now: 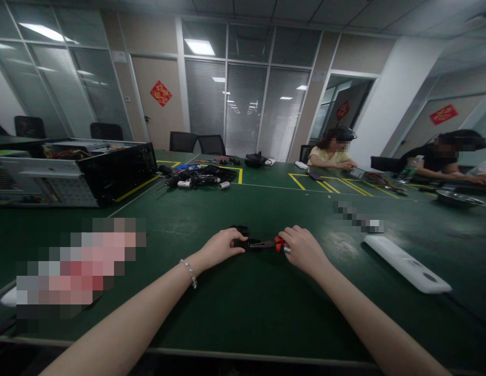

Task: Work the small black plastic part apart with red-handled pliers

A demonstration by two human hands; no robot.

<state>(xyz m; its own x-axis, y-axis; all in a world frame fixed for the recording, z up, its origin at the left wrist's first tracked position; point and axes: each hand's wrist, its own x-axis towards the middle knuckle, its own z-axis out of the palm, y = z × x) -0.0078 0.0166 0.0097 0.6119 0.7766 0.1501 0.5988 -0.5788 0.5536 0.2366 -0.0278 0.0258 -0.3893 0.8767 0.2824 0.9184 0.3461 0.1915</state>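
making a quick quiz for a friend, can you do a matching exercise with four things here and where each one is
Things
1. bracelet
2. red-handled tool
3. long white box
4. computer case

Places
A. in the right hand's grip
B. at the far left of the green table
C. around the left wrist
D. on the table, right of both hands

Pairs: 1-C, 2-A, 3-D, 4-B

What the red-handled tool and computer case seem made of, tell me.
Red-handled tool: slim grey front, probably steel; opaque red handle, perhaps plastic. Computer case: likely sheet metal, from its perforated grey panel; the smooth black side could be painted metal or plastic.
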